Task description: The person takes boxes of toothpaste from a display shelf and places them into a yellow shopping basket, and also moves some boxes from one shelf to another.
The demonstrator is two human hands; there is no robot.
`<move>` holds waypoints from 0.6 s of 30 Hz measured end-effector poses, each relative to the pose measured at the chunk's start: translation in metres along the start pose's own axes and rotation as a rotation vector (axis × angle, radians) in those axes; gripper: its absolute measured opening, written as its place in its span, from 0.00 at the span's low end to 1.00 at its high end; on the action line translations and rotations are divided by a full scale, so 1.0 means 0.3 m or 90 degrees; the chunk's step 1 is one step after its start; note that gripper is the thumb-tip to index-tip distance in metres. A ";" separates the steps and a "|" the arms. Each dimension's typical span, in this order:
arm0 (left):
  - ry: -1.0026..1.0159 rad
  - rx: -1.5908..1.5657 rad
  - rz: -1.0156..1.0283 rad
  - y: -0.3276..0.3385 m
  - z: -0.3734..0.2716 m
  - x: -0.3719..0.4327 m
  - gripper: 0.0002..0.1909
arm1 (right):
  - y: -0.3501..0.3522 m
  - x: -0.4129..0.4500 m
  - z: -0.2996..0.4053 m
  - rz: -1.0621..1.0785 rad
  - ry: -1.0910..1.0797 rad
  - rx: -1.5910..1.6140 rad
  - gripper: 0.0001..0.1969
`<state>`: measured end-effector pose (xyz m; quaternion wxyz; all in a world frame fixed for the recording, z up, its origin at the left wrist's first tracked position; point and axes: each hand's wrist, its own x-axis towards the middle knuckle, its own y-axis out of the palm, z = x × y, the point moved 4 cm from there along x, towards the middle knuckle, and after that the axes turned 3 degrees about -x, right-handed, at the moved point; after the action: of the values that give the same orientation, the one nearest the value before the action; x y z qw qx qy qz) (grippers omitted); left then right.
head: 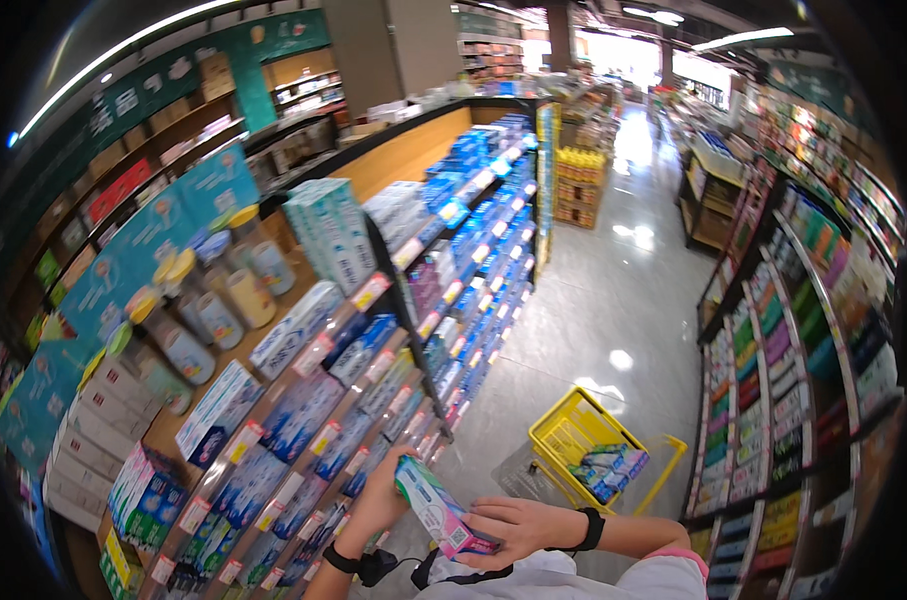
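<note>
Between my two hands is a long carton, green at its far end and pink at its near end, with a printed code on one face. My left hand grips the green end, its fingertips partly hidden. The pink end lies in the fingers of my right hand. On the floor ahead and to the right stands a yellow shopping basket. Several similar blue, green and purple cartons lie in it. The basket's yellow handle leans out to the right.
A shelf unit of boxed goods runs along my left, with plastic bottles on its top. Shelves of colourful packages line the right side. A grey tiled aisle leads past a stack of yellow-topped goods.
</note>
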<state>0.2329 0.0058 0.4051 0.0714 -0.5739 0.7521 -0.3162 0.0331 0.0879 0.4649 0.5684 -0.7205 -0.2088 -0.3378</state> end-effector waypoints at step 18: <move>0.224 0.048 0.719 0.848 -0.381 0.239 0.34 | -0.402 -0.635 0.282 0.012 0.470 -0.227 0.24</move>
<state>-0.0526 0.0216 0.3720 0.1235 -0.0205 0.9298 -0.3462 -0.1588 0.2171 0.3980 0.4748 -0.6400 0.0776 -0.5992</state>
